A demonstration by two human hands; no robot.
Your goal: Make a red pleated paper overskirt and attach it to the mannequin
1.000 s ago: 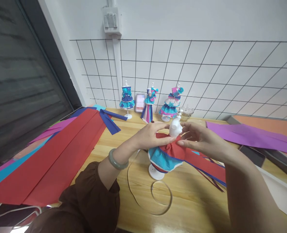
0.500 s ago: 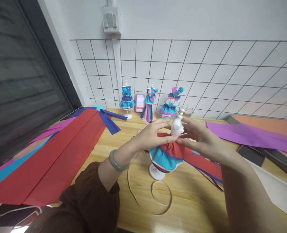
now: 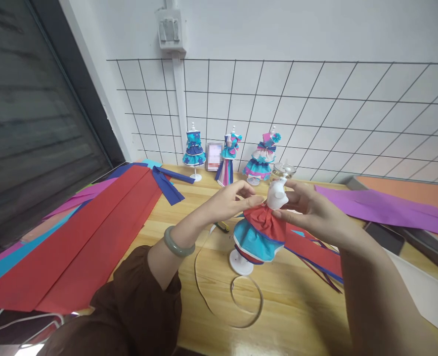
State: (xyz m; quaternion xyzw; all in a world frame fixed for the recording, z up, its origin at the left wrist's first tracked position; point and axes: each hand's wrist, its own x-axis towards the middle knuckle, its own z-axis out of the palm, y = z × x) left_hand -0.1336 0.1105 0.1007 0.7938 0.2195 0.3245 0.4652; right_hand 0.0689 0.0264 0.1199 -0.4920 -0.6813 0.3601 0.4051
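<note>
A small white dress form (image 3: 277, 194) leans to the right on its round white base (image 3: 241, 262). It wears a layered paper skirt, with a red upper tier (image 3: 265, 222) above a turquoise tier (image 3: 258, 242) edged in white. My right hand (image 3: 306, 210) is closed around the form's torso from the right, its thumb at the waist and its other fingers partly hidden behind. My left hand (image 3: 234, 201) is at the left of the waist, fingers bent and apart from the thumb, whose tip is close to the skirt's gathered top.
Three dressed miniature forms (image 3: 194, 151) and a phone (image 3: 214, 157) stand along the back wall. Red paper sheets (image 3: 93, 237) lie at left, purple paper (image 3: 382, 210) at right. A thin ribbon (image 3: 261, 299) curls in front. A yellow-and-black tool (image 3: 222, 226) is behind the skirt.
The dress form has tipped further right and lower with my right hand. My left hand has drawn slightly away from the waist, and the yellow-and-black tool shows more plainly.
</note>
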